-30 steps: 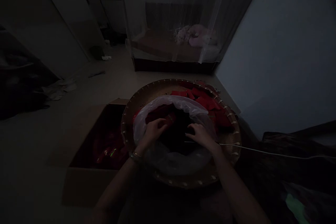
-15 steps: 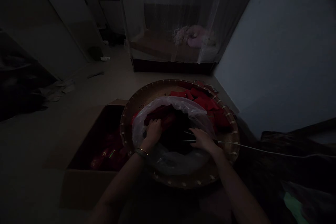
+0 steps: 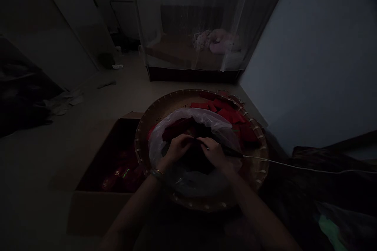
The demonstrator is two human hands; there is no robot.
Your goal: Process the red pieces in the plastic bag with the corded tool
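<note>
The room is very dark. A round woven basket tray [image 3: 165, 111] lies on the floor before me, with red pieces [image 3: 226, 113] piled at its far right. A clear plastic bag [image 3: 191, 180] holding red and dark material sits in the tray. My left hand [image 3: 178, 147], a bangle on its wrist, and my right hand [image 3: 213, 151] meet inside the bag's mouth. Their fingers are curled together on something small and dark that I cannot make out.
An open cardboard box [image 3: 97, 208] with shiny red items stands left of the tray. A white cord [image 3: 294, 168] runs off to the right. A net-draped bed [image 3: 194, 47] with soft toys is behind, and a wall rises at the right.
Both hands have moved together toward the middle of the bag; the right hand slid left from the cord side and its fingers have curled in.
</note>
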